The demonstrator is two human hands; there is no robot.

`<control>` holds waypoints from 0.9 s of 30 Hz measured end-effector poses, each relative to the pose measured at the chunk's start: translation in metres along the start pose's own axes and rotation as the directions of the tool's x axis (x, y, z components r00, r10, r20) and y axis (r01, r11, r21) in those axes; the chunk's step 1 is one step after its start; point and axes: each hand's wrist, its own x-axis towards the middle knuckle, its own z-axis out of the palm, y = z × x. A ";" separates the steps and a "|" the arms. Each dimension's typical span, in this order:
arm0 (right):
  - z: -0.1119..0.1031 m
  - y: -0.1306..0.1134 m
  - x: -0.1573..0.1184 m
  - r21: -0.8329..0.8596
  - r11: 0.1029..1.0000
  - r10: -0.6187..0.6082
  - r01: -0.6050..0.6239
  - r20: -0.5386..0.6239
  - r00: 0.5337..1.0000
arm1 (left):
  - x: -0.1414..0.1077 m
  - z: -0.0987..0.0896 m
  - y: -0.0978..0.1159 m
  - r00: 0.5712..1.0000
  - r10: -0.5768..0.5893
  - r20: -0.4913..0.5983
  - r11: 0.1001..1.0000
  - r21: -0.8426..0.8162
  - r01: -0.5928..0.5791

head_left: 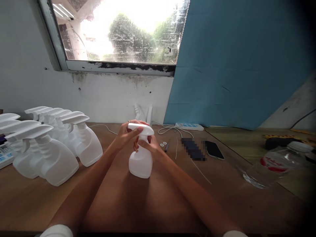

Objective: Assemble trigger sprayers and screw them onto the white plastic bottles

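A white spray bottle (140, 163) stands upright on the brown table in front of me, its trigger head (142, 129) on top with the nozzle end towards the left. My left hand (125, 133) grips the trigger head, thumb across its side and fingers behind it. Around the neck, just below the head, my right hand (150, 144) is closed, with the thumb on the near side. Parts of both hands' fingers are hidden behind the bottle.
Several white spray bottles (61, 161) stand in rows at the left. A phone (214, 150), a power strip (189, 126), white cables and small washers (163, 144) lie to the right. A clear plastic bottle (274, 164) is at the far right. Behind are a wall and window.
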 end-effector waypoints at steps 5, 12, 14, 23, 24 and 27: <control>-0.002 0.004 -0.001 0.022 1.000 0.007 -0.007 0.008 1.000 | -0.002 0.000 0.001 1.000 -0.001 0.008 1.000 0.004 0.001; -0.003 0.007 -0.006 0.123 0.992 0.015 -0.020 0.038 0.999 | -0.004 -0.001 0.000 0.999 0.048 0.026 0.999 -0.006 -0.048; -0.001 0.004 -0.006 0.048 0.999 0.009 -0.010 0.033 0.999 | -0.004 -0.001 0.001 0.999 0.017 0.040 1.000 -0.001 -0.017; 0.002 0.004 -0.014 0.124 0.992 -0.041 0.040 0.001 0.999 | -0.006 0.001 -0.001 0.998 -0.036 0.049 0.998 -0.058 0.039; 0.003 0.004 -0.015 0.104 0.994 -0.042 0.043 -0.007 0.999 | -0.007 0.002 0.000 0.996 -0.055 0.067 0.995 -0.074 0.060; 0.007 0.001 -0.015 0.054 0.998 -0.037 0.040 -0.041 0.998 | -0.009 0.005 0.000 0.992 -0.092 0.085 0.990 -0.097 0.100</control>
